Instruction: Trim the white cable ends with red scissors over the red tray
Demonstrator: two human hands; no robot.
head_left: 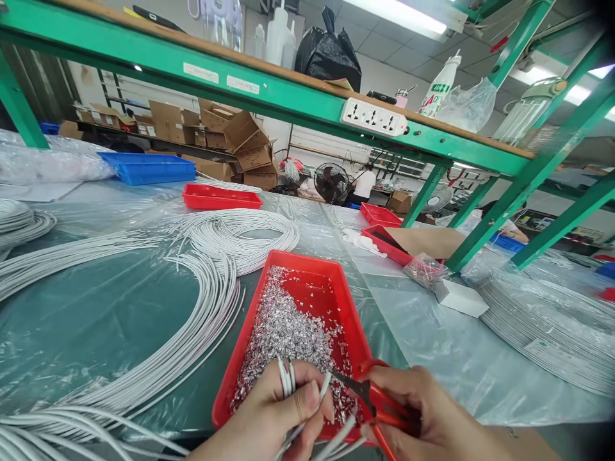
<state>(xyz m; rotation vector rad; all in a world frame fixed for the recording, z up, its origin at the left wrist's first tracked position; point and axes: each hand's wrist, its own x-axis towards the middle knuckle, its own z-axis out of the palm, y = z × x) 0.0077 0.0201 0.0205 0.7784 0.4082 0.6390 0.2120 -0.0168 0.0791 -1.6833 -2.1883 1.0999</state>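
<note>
A left hand [276, 410] pinches several white cables [325, 387] between thumb and fingers, their ends pointing up over the near part of a red tray [346, 285], while a right hand [423, 410] grips red-handled snips [379, 402], the dark blades close beside one cable end. Small silvery scraps [288, 326] heap along the tray's left side and thin out toward the right. Coils [214, 301] of white cable spread over the plastic-covered table [110, 320] at left; another coil [571, 326] at right bears a white and green tag [550, 355], its print too small to read. Overhead, a white bottle [439, 84] on the green shelf [298, 95] shows red lettering that appears to include "AD" against a green and white label. Two pale labels [221, 78] on the beam are illegible, and a white power strip [373, 118] is fixed to their right. Beyond stand cardboard boxes [250, 141], a black fan [331, 183] and a person [366, 184] in white.
</note>
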